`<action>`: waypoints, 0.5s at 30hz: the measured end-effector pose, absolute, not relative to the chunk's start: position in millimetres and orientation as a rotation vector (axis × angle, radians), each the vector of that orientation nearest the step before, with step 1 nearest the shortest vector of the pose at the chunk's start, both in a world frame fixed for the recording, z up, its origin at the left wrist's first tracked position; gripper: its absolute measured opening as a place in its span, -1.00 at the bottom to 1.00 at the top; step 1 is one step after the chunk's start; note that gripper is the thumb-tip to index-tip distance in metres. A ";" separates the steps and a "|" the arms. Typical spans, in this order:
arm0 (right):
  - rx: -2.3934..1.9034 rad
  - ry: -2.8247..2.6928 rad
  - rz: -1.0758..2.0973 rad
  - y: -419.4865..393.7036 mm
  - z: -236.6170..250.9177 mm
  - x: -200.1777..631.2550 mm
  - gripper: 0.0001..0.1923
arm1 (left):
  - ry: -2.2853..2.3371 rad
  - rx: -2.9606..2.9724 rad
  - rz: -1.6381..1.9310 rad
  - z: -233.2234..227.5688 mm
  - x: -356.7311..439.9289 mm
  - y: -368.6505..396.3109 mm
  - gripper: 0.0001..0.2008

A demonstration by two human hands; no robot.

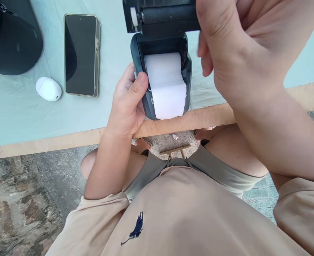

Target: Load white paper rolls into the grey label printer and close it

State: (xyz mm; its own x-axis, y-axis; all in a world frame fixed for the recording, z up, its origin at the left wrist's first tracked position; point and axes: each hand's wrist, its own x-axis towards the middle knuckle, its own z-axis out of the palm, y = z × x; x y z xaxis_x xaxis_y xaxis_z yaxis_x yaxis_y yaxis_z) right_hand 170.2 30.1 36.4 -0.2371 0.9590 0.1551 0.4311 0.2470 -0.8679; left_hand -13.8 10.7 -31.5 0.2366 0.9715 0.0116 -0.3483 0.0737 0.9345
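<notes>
A small dark receipt printer (144,103) rests at the front edge of the table. My left hand (130,96) is closed around its left side, the thumb lying on the rim. Inside the body sits a white paper roll (164,81), its loose end draped toward me over the front. The printer's lid (170,16), with a black roller along it, is lifted up at the back. My right hand (234,46) grips the lid's right end between thumb and fingers; some of those fingers are hidden behind the hand.
Left of the printer lie a phone (80,55) and a white earbud case (48,89). A black zippered case (13,39) stands in the far left corner. The table's wooden edge (210,114) runs in front of my body.
</notes>
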 end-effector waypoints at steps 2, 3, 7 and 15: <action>-1.232 -1.826 0.601 28.5 40.0 168.3 -0.37 | 0.776 1.016 1.158 -30.4 -14.3 10.8 -0.62; -1.211 -1.857 0.517 28.8 40.4 168.5 -0.42 | 0.780 1.015 1.158 -29.8 -14.3 10.7 -0.62; -1.251 -2.196 0.446 35.3 35.5 173.9 -0.73 | 0.798 1.022 1.152 -29.5 -12.5 9.2 -0.58; -1.768 -2.706 0.257 40.2 51.0 156.6 -0.56 | 0.805 1.046 1.107 -29.2 -11.8 5.8 -0.55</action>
State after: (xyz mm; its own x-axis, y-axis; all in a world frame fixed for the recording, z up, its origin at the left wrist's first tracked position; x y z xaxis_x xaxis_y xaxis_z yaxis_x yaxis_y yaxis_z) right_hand 156.6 40.2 51.0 -0.4018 0.8997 -0.1706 0.9157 0.3945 -0.0765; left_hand -11.8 5.8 -29.2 0.2732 0.9619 -0.0128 -0.3087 0.1003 0.9459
